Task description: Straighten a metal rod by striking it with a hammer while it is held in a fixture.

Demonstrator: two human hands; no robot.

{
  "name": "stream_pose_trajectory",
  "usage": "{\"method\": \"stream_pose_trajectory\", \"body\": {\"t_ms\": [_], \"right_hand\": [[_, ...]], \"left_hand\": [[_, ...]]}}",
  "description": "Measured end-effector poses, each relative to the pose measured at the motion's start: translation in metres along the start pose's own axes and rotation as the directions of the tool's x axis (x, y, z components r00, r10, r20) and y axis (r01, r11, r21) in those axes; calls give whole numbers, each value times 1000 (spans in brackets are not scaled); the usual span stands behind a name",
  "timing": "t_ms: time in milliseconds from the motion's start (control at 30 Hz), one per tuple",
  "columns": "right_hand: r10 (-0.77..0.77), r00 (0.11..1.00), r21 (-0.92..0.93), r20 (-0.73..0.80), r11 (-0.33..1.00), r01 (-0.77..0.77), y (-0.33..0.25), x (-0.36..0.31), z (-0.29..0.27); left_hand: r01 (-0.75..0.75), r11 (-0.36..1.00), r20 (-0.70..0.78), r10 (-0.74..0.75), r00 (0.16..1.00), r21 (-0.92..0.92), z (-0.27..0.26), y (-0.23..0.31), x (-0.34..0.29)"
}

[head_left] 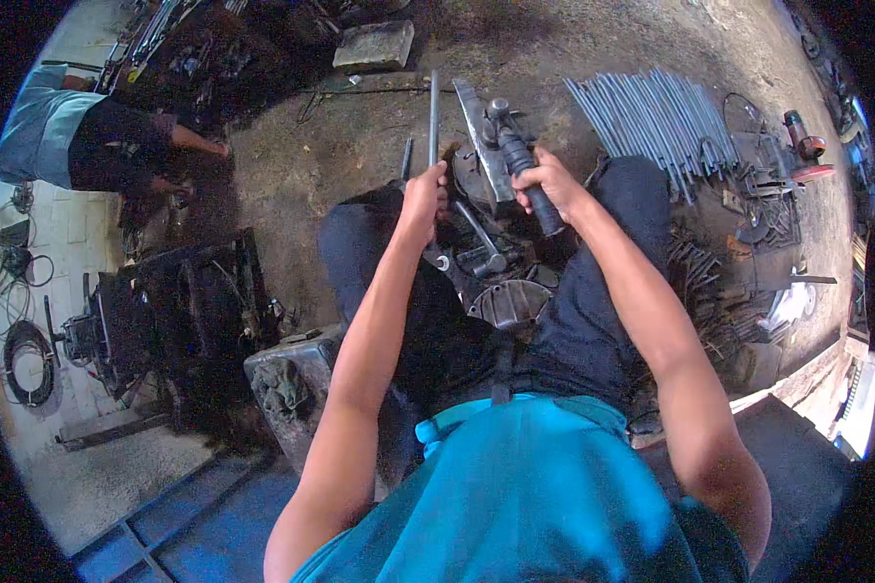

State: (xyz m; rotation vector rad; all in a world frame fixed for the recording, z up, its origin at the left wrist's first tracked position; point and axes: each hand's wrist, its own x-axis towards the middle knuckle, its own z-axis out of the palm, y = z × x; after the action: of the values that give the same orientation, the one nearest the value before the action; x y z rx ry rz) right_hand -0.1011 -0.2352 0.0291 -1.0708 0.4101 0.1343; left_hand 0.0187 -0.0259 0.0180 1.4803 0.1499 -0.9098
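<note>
My left hand [424, 200] is closed around a grey metal rod [434, 119], which points away from me. In my right hand [552, 185] is a dark angle grinder [515, 148], its head turned toward the far side and its body slanting back to me. A flat metal bar [480, 131] lies beneath and to the left of the grinder. Between my knees are a hammer [488, 245], the open end of a wrench [443, 261] and a round metal plate [509, 301] with holes along its edge.
Many grey rods [656, 126] lie side by side at the right. Beyond them sits a second, red and green power tool [807, 146]. Metal scraps [695, 257] pile up by my right leg. At the left, another person [87, 141] bends over dark machinery. A stone block [373, 46] lies ahead.
</note>
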Motion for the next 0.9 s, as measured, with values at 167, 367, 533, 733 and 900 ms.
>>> {"method": "stream_pose_trajectory", "body": {"t_ms": [167, 367, 533, 733, 900], "right_hand": [[88, 990, -305, -109, 945, -118, 26, 17, -4], [98, 965, -476, -244, 855, -207, 33, 34, -5], [120, 966, -516, -229, 826, -225, 29, 36, -1], [134, 962, -458, -239, 857, -234, 37, 40, -19], [176, 961, -407, -213, 878, -250, 26, 33, -9]], "left_hand": [[39, 999, -4, -39, 999, 10, -3, -4, 7], [58, 996, -25, -57, 998, 62, -8, -7, 0], [112, 992, -65, -107, 992, 67, -6, -13, -15], [144, 986, 12, -145, 989, 81, 27, -42, -35], [148, 973, -32, -144, 989, 178, 34, -53, -34]]}}
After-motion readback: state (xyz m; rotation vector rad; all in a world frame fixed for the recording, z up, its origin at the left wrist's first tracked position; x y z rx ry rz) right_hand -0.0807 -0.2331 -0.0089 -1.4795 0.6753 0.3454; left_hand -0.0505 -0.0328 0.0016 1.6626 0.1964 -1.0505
